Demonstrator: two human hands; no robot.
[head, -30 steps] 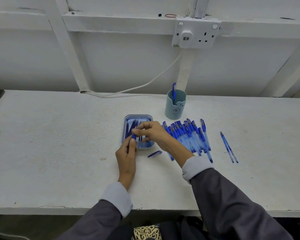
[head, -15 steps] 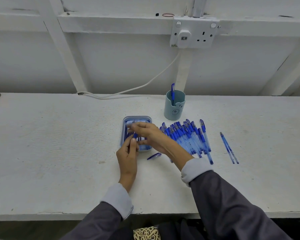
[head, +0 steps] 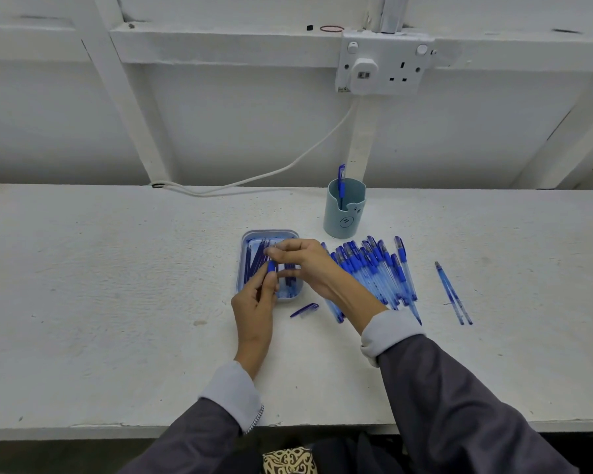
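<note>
My left hand (head: 254, 304) grips a blue pen barrel (head: 271, 267) upright over the blue tray (head: 271, 231). My right hand (head: 310, 265) reaches across from the right, and its thumb and fingertips pinch a thin pen part right above the barrel's blue end. That part is too small to make out. The tray holds several dark blue pen pieces, partly hidden by both hands. A loose blue cap (head: 304, 310) lies on the bench just in front of the tray.
Several capped blue pens (head: 377, 268) lie in a row to the right of the tray. Farther right lie two thin pen parts (head: 454, 293). A teal cup (head: 344, 215) holding one pen (head: 341, 179) stands behind. A white cable (head: 254, 181) runs along the wall to a socket (head: 384, 66).
My right hand reached to the far end of the tray, then drew back to the barrel in my left hand. The left hand has stayed almost still.
</note>
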